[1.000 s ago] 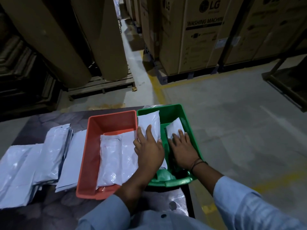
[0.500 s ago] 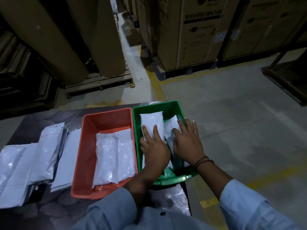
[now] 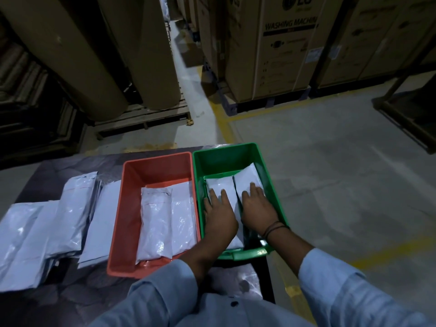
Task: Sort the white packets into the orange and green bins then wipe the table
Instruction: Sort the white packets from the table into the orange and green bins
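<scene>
White plastic packets [image 3: 246,178] pressed into green plastic bin [image 3: 226,161] under my flat-fingered left grip [image 3: 219,217], right grip [image 3: 258,208]; next: fetch from leftward stack [image 3: 70,208].

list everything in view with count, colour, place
green plastic bin: 1, green, table's right end
orange plastic bin: 1, orange, left of it
green-bin white plastic packets: 2, white, side by side
orange-bin white packets: about 2, white, overlapping
loose white packets: uncounted, white, table's left
dark table: 1, dark, under bins
brown cardboard boxes: several, brown, back right
left hand: 1, flat on left green-bin packet
right hand: 1, flat on right one
</scene>
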`<state>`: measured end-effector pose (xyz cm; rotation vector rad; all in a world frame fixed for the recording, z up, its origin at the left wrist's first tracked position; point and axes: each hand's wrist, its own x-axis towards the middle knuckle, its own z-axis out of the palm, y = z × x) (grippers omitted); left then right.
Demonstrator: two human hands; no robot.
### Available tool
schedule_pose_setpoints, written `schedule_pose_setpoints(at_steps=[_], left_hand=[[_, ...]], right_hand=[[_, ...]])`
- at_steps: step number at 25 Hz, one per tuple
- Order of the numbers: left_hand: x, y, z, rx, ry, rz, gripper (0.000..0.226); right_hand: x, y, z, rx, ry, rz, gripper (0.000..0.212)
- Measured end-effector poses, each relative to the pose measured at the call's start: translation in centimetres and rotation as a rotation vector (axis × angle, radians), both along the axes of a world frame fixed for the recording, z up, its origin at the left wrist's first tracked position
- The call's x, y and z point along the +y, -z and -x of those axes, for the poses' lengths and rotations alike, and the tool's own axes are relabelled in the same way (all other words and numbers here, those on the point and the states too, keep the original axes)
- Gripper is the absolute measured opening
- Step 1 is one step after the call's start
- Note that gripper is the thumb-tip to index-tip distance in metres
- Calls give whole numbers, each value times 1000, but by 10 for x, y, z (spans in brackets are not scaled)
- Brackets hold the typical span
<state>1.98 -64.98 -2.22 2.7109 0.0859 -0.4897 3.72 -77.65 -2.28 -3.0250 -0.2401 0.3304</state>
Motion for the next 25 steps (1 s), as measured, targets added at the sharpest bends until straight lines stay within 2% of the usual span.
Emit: schedule_pose_setpoints(at_steps=[5,11,14,19,25], left_hand=[[8,-7,3,-40,109,-48,86],[17,-18,3,-302,191,-93,86],[27,-27,0,-373,161,-117,86],[50,-37,1,-402,73,-155,77],[98,-45,11,-401,30,-239,63]], right_hand=[[6,11,-5,105,39,-14,48],[1,17,-2,177,21,-77,50],[1,9,-2,96,-1,-102,50],[11,-10,2,-12,-31,-172,67],[60,-54,9,-284,-173,-221,64]])
